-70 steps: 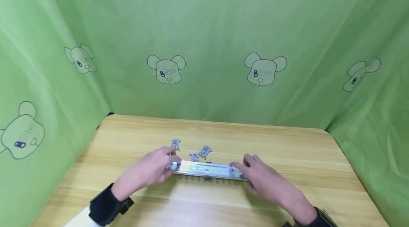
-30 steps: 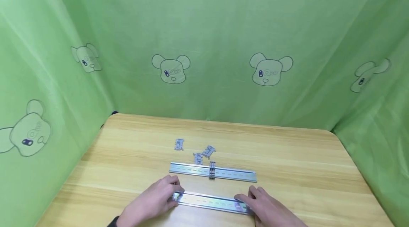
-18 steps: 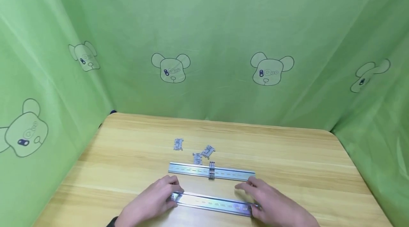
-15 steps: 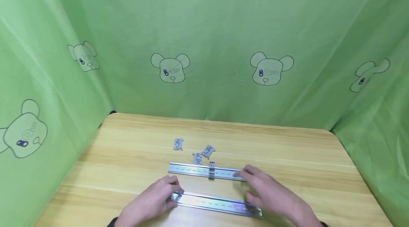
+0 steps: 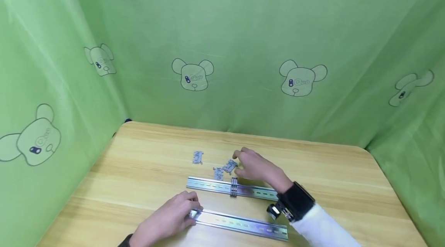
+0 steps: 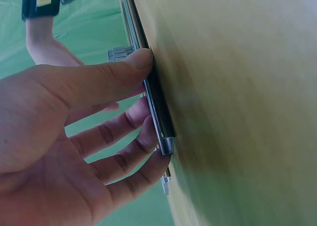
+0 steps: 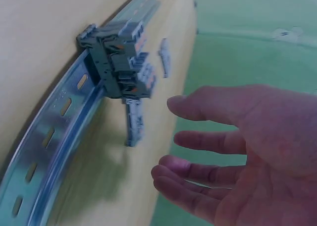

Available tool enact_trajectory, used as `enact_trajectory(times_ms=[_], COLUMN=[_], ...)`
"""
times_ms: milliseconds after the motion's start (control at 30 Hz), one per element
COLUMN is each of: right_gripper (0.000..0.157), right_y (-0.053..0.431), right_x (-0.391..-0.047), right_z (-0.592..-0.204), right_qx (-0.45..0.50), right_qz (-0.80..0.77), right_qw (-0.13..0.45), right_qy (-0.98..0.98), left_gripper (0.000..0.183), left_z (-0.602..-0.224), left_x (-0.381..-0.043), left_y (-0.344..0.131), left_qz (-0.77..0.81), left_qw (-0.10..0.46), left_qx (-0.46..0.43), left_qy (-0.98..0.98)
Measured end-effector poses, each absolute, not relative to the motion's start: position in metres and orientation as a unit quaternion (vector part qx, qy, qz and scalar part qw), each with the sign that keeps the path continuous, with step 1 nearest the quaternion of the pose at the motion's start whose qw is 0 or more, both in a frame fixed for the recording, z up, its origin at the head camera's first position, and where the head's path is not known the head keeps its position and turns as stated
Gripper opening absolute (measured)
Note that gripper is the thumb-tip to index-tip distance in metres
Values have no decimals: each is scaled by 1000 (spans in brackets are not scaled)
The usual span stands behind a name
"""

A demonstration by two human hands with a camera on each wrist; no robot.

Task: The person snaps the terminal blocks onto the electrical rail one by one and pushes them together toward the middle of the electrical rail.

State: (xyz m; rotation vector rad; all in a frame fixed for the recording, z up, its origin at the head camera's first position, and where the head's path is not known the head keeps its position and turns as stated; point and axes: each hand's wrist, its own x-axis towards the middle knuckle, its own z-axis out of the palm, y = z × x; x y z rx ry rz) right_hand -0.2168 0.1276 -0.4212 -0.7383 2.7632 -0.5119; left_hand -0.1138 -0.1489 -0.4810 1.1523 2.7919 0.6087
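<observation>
The near metal rail (image 5: 240, 224) lies across the bench (image 5: 149, 162), its left end pinched by the left hand (image 5: 170, 214). The left wrist view shows what the head view hides: the thumb presses one long edge while the fingertips meet the other. The right wrist view shows the stack of blocks (image 5: 234, 187) rising off the slotted far rail (image 5: 250, 191), where the head view gives only a narrow band.

A second ago both hands held the near rail; now the right hand (image 5: 255, 167) has left it and is beyond the far rail, while the left hand remains on its end.

The right hand's thumb and fingers are apart, with nothing between them. The tilted grey piece (image 5: 230, 166) lies just beside their tips, on the left. The lower grey piece (image 5: 218, 173) is next to it, close to the far rail; the third grey piece (image 5: 197, 157) is farther left. A green curtain (image 5: 236, 26) hangs behind the bench.
</observation>
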Motion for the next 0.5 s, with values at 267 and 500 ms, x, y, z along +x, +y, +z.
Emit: enact_trajectory(times_ms=[267, 500], right_gripper=[50, 42], right_y=[111, 104], right_x=[-240, -248], right_z=[-435, -442], right_qx=[-237, -228], right_qz=[-157, -142], right_qw=[157, 172], right_qy=[946, 948], left_gripper=[26, 26], left_z=[-478, -480], left_x=[-116, -116], left_y=[-148, -149], left_qz=[204, 209], left_qw=[40, 41], left_qx=[372, 370], left_qy=[905, 904])
